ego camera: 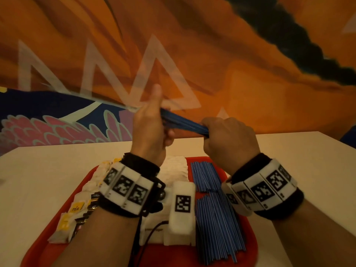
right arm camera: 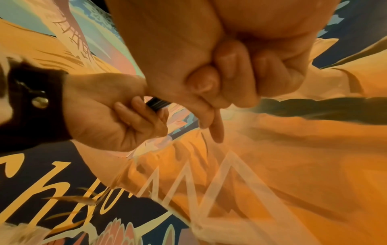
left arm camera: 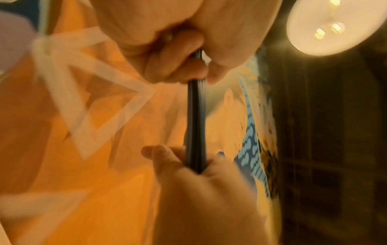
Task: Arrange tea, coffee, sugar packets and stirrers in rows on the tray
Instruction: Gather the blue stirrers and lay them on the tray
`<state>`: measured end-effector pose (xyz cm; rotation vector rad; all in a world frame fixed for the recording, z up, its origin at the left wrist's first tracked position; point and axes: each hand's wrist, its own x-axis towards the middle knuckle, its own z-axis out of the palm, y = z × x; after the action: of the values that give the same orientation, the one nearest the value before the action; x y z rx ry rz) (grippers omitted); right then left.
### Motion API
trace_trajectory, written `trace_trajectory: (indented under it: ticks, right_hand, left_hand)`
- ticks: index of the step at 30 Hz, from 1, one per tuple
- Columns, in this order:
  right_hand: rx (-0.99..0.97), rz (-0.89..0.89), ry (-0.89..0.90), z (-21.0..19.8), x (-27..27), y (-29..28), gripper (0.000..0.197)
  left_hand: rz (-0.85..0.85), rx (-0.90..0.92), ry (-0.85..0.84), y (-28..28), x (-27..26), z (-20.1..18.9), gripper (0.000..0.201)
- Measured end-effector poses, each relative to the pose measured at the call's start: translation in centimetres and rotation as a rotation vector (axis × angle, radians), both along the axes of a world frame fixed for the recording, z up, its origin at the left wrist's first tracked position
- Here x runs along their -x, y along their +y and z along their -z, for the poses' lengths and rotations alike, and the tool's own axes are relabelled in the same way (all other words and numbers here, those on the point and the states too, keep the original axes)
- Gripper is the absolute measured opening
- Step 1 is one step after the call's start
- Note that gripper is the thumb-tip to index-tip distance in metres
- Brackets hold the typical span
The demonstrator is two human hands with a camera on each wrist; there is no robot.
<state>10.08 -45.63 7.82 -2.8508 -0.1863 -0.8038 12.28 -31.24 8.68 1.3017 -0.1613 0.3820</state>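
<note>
Both hands are raised above the red tray [ego camera: 36, 249] with a bundle of blue stirrers [ego camera: 185, 123] between them. My left hand [ego camera: 152, 122] grips the bundle's far end, thumb pointing up. My right hand [ego camera: 227, 139] is fisted round the near end. In the left wrist view the bundle [left arm camera: 195, 116] runs from the left hand [left arm camera: 178, 66] down into the right hand [left arm camera: 209, 190]. On the tray lie a row of yellow-labelled tea packets [ego camera: 75, 209], dark coffee packets [ego camera: 90, 207], white sugar packets [ego camera: 175, 170] and two rows of blue stirrers [ego camera: 213, 212].
The tray sits at the near edge of a white table [ego camera: 289, 160]. An orange and blue mural wall [ego camera: 231, 54] rises right behind the table. A round lamp [left arm camera: 326, 26] glows overhead. A black cable [ego camera: 152, 234] hangs from my left wrist over the tray.
</note>
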Motion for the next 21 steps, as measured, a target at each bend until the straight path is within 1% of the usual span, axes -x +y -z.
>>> trace_trajectory:
  ticks: [2, 4, 6, 8, 10, 11, 12, 14, 16, 19, 21]
  right_hand:
    - [-0.059, 0.014, -0.033, -0.3, -0.1, -0.4, 0.026]
    - [-0.089, 0.035, -0.034, -0.4, -0.1, -0.5, 0.033]
    - [-0.042, 0.045, -0.012, -0.1, 0.2, 0.1, 0.041]
    - [0.011, -0.010, -0.003, 0.7, 0.7, 1.1, 0.045]
    - [0.042, -0.062, -0.008, 1.5, 0.8, 1.8, 0.052]
    - [0.063, -0.069, -0.014, 1.7, 0.8, 1.9, 0.057]
    - [0.072, -0.075, -0.024, 1.9, 0.7, 2.0, 0.061]
    - [0.050, -0.099, -0.018, 2.0, 0.5, 2.1, 0.065]
    - [-0.051, -0.196, -0.001, 2.1, 0.5, 2.6, 0.058]
    - [-0.328, -0.374, 0.075, 2.2, 0.2, 3.0, 0.037]
    - [-0.376, -0.423, 0.155, 2.0, -0.1, 2.8, 0.020]
  left_hand:
    - [0.240, 0.163, 0.092, 0.1, 0.6, -0.1, 0.057]
    - [0.352, 0.223, 0.101, -0.6, 0.9, 0.5, 0.064]
    - [0.347, 0.303, 0.117, -1.9, 1.1, 0.8, 0.058]
    - [0.347, 0.497, 0.102, -2.6, 1.1, 0.5, 0.047]
    - [0.370, 0.694, 0.094, -2.3, 1.0, 0.1, 0.052]
    - [0.373, 0.751, 0.099, -2.0, 1.0, -0.1, 0.055]
    - [0.374, 0.780, 0.103, -1.8, 1.1, -0.2, 0.057]
    - [0.336, 0.782, 0.088, -1.5, 1.2, -0.1, 0.052]
    - [0.266, 0.771, 0.048, -1.3, 1.1, -0.2, 0.043]
    - [0.199, 0.796, -0.032, -1.1, 0.8, -0.5, 0.041]
    - [0.175, 0.777, -0.071, -1.1, 0.7, -0.3, 0.040]
